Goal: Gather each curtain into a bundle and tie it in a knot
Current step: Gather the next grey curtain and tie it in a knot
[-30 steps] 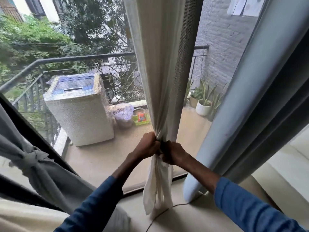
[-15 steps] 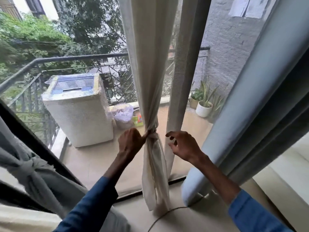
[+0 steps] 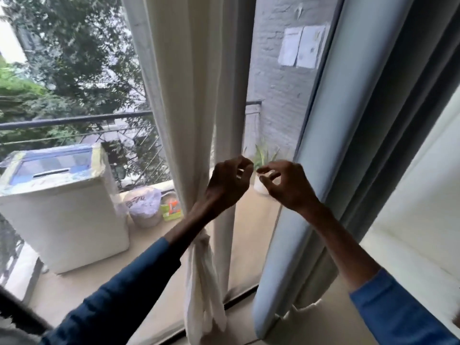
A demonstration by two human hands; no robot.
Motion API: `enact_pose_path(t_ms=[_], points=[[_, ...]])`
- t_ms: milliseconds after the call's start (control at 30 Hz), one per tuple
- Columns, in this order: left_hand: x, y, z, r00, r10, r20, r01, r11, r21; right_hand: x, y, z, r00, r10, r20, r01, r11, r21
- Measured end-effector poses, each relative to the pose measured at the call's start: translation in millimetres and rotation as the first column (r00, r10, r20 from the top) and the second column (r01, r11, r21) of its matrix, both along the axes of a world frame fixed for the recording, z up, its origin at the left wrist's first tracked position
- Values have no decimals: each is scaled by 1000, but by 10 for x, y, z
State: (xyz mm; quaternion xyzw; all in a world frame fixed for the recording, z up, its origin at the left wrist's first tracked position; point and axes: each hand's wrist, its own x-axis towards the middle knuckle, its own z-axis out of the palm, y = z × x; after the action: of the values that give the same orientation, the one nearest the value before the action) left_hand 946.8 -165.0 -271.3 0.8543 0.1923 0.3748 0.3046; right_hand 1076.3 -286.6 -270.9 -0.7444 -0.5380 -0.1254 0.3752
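Note:
The cream curtain (image 3: 184,100) hangs in the middle, gathered and tied in a knot (image 3: 202,239), with its tail (image 3: 201,302) down to the floor. Right beside it hangs a thin sheer panel (image 3: 232,100), loose. My left hand (image 3: 227,185) is raised in front of this panel's right edge. Its fingers are curled and apart, and nothing shows between them. My right hand (image 3: 282,186) floats just to the right at the same height, fingers spread and curled, holding nothing. A thick grey curtain (image 3: 331,150) hangs loose at the right.
Behind the glass is a balcony with a covered washing machine (image 3: 59,207), a bag-lined basket (image 3: 145,207), a green packet (image 3: 171,209), a potted plant (image 3: 262,168) and a railing (image 3: 74,119). A cable (image 3: 305,306) lies on the floor by the grey curtain.
My left hand has let go of the cream curtain's knot and risen. My right hand rose too. Both now sit well above the knot, and the view has tilted upward.

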Motion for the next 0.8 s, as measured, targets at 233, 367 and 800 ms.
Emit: enact_pose_path(t_ms=[233, 367, 800], points=[[802, -430, 1272, 957, -184, 226, 143, 972, 185, 612, -493, 1460, 952, -180, 248, 89, 937, 338], [1270, -636, 2021, 911, -245, 332, 160, 951, 264, 1010, -834, 2216, 895, -296, 335, 92, 855, 510], [2547, -1075, 4107, 806, 10, 592, -251, 911, 327, 2568, -1448, 4042, 839, -397, 373, 44, 732, 679]])
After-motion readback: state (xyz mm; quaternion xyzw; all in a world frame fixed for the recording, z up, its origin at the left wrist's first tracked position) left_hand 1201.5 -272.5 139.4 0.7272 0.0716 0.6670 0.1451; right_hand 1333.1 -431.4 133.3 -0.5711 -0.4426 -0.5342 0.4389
